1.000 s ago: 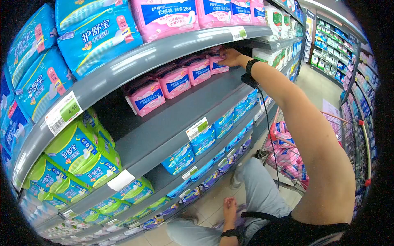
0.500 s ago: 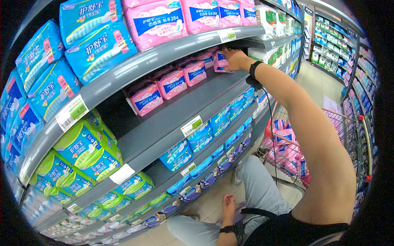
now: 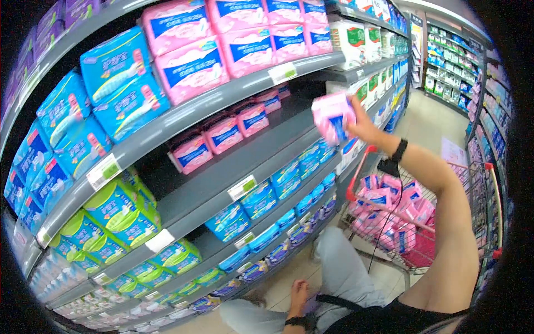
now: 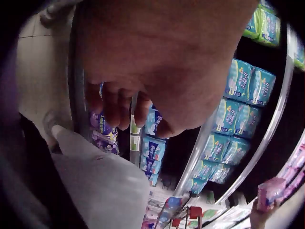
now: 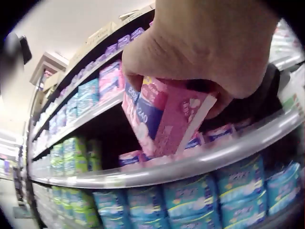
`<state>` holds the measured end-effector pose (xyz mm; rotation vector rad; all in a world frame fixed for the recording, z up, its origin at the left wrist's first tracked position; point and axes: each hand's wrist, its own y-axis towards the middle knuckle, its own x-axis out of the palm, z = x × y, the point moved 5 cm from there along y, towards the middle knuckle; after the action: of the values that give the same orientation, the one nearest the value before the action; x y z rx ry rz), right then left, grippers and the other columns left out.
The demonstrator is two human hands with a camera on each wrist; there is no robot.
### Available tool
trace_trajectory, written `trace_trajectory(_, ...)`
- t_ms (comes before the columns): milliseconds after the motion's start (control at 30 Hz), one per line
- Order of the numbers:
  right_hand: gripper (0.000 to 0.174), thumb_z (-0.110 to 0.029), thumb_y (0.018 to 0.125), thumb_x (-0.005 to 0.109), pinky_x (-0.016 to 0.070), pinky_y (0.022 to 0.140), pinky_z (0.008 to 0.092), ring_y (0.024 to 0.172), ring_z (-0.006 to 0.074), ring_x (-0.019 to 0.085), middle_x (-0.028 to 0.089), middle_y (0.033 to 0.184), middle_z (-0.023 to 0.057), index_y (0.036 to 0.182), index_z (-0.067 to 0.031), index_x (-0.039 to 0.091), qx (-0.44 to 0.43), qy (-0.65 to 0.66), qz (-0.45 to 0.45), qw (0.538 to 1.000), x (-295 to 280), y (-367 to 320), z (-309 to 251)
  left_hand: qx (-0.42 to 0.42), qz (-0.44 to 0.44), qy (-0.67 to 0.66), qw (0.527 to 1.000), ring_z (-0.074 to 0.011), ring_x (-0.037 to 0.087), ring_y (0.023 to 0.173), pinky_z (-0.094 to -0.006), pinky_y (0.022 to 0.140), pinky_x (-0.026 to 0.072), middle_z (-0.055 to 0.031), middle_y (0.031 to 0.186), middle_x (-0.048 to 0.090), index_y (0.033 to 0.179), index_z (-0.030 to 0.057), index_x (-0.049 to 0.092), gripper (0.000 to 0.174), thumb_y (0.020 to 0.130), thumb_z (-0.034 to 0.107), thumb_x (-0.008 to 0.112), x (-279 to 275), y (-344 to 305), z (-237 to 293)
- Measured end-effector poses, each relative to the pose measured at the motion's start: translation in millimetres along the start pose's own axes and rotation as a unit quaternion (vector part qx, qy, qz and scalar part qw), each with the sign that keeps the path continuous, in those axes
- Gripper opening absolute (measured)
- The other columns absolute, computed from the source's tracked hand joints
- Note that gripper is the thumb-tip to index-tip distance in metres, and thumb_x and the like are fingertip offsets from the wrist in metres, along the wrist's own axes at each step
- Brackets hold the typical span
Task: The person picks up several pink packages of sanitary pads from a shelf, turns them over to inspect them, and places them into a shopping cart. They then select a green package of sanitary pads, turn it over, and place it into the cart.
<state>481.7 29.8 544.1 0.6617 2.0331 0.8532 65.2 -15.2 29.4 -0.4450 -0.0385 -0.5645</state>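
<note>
My right hand (image 3: 362, 123) grips a pink pack of sanitary pads (image 3: 332, 116) in the air, out in front of the shelf edge. In the right wrist view, fingers and thumb curl round the top of that pack (image 5: 164, 117). More pink packs (image 3: 224, 135) stand in a row on the shelf to its left. Low by the thighs, my left hand (image 3: 299, 292) hangs with loosely curled fingers and holds nothing. The left wrist view shows the same hand (image 4: 162, 62) in front of the lower shelves.
A wire shopping cart (image 3: 352, 189) with red trim stands at the right, with several pink packs (image 3: 384, 209) inside. Blue packs (image 3: 129, 106) and larger pink packs (image 3: 192, 68) fill the shelf above. Green packs (image 3: 119, 214) sit lower left. A cable (image 3: 384, 228) hangs from the right wrist.
My right hand has drawn a pink pack out from the far end of the row and brought it away from the shelf, toward the cart side. The left hand stays low.
</note>
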Motion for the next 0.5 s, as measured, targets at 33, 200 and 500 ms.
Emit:
trace_trajectory(33,0.086,-0.041,0.083,0.072,0.0322,0.112,0.0394,0.133,0.0243,0.038,0.042,0.137,0.0154,0.145,-0.0011,0.027,0.035,0.052,-0.065,0.996,10,-22,-13,-0.007,0.004,-0.023,1.0,-0.0147,0.06,0.08,-0.0306,0.072,0.049,-0.004,0.091,0.064,0.105,0.0059,0.062,0.016,0.092,0.016,0.063,-4,0,-7)
trace_trajectory(200,0.081,-0.047,0.071,0.08,0.0484,0.089,0.0423,0.103,0.0311,0.059,0.054,0.112,0.0155,0.13,-0.0056,0.044,-0.069,0.101,-0.38,0.917,71,-124,-98,-0.003,0.007,-0.076,0.997,-0.0154,0.062,0.085,-0.0307,0.076,0.0503,-0.0043,0.092,0.065,0.105,0.0076,0.061,0.017,0.094,0.02,0.063,-17,-19,14)
trace_trajectory(500,0.08,-0.042,0.064,0.082,0.0547,0.077,0.0413,0.113,0.0308,0.054,0.051,0.122,0.0129,0.13,-0.0149,0.047,-0.373,0.045,-0.455,0.808,142,-252,-141,0.014,-0.249,-0.307,0.918,-0.0289,0.043,0.138,-0.0489,0.111,0.0396,-0.0116,0.151,0.04,0.152,0.0098,0.025,0.079,0.094,0.047,0.063,64,-97,138)
